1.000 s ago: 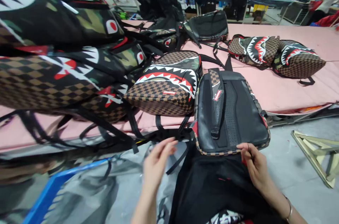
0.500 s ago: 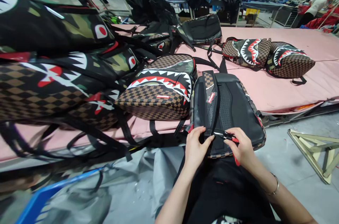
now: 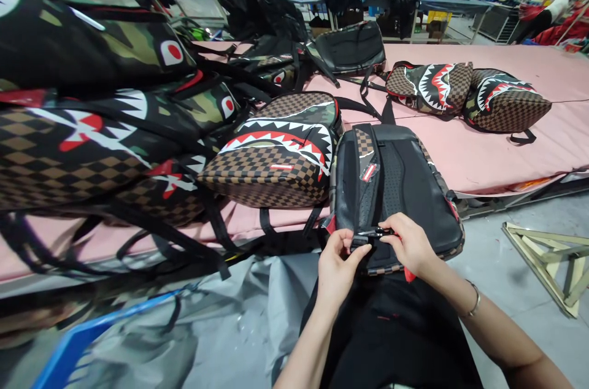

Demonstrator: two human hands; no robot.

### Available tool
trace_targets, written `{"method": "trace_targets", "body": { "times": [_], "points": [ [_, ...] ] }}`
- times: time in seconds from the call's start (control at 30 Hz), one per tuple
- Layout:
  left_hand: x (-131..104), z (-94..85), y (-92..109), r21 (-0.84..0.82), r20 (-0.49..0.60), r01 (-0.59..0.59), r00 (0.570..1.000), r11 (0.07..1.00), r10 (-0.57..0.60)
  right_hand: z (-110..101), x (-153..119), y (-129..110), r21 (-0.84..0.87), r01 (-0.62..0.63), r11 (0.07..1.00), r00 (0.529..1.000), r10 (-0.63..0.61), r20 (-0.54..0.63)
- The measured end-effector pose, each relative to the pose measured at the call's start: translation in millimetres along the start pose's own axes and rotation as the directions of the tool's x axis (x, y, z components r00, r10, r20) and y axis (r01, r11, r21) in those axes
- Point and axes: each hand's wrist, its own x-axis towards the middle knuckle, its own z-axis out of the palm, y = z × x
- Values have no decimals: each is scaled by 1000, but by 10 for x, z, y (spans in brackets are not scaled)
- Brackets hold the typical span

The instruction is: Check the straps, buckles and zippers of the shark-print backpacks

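Observation:
A backpack [image 3: 407, 183] lies back panel up on the table's near edge, with one shoulder strap [image 3: 367, 171] along its left side. At the strap's lower end, my left hand [image 3: 339, 260] pinches the dark strap and its buckle [image 3: 359, 243] between thumb and fingers. My right hand [image 3: 409, 245] is closed around a pair of red-handled scissors [image 3: 384, 231]. Their slim metal tips point left and reach the strap just beside my left fingertips. Whether the blades are apart is too small to tell. Part of the red handle shows below my right palm.
Shark-mouth checkered backpacks [image 3: 280, 156] lie beside it, several more are piled at left [image 3: 83, 150], and two sit farther right [image 3: 460, 94] on the pink-covered table [image 3: 510, 162]. A blue crate [image 3: 69, 346] with grey sheeting stands lower left. A metal frame [image 3: 545, 260] rests on the floor.
My right hand has shifted slightly left and up, bringing the scissors closer to my left fingers. My left hand has moved slightly down, and the buckle at the strap end now shows.

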Motion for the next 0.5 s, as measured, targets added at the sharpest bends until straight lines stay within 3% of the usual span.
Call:
{"method": "trace_targets", "body": {
  "times": [0.33, 0.43, 0.5],
  "points": [
    [-28, 29, -7, -44, -16, 22, 1000, 999, -23, -38, 74, -14, 27, 10, 1000, 998, -12, 54],
    [-17, 16, 29, -252, 11, 129, 991, 959, -130, -48, 112, -8, 218, -103, 970, 994, 107, -7],
    [-20, 12, 70, -503, 117, 247, 969, 828, -218, -42, 183, -21, 424, -188, 886, 976, 216, -19]
  ]
}}
